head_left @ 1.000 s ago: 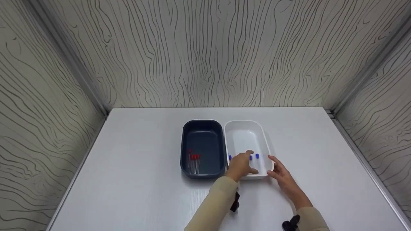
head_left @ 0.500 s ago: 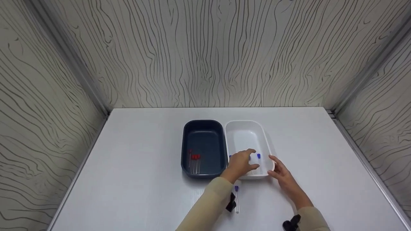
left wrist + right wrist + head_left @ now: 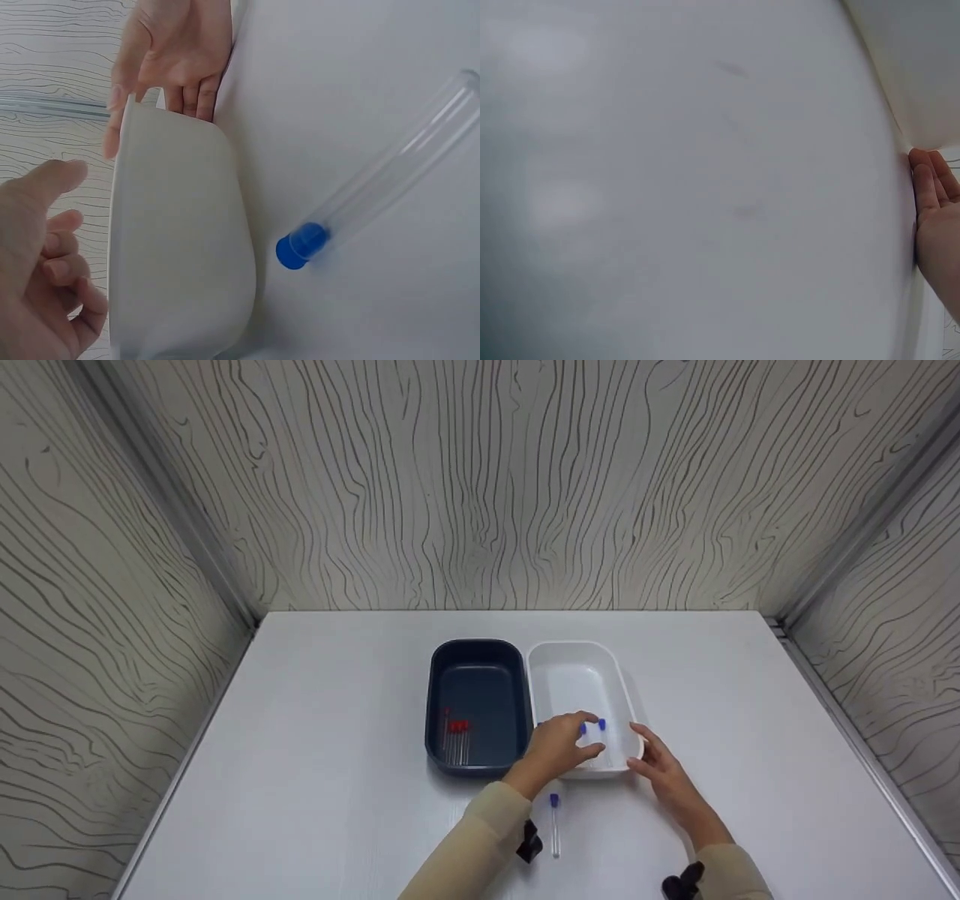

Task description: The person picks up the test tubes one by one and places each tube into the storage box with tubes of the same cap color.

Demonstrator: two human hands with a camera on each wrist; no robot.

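My left hand [image 3: 553, 746] hovers over the near end of a white tray [image 3: 574, 684], thumb and index finger apart, nothing between them. Below its fingertips lie blue-capped test tubes [image 3: 601, 725], partly covered by the hand. At the tray's near right corner, my right hand [image 3: 664, 769] holds the wall; in the left wrist view its thumb is at the rim and its other fingers lie along the outside. One blue-capped test tube [image 3: 555, 826] lies on the table in front of the tray, its clear body large in the left wrist view.
A dark blue tray [image 3: 480, 686] stands against the white tray's left side, with several red-capped tubes [image 3: 458, 742] in its near left part. Both stand on a white table [image 3: 337, 720] enclosed by wood-patterned panels [image 3: 480, 487] at the back and sides.
My left forearm has swung left, uncovering the test tube on the table. The left hand stays over the white tray, where the rightmost blue-capped tube shifted slightly. The right hand keeps its place.
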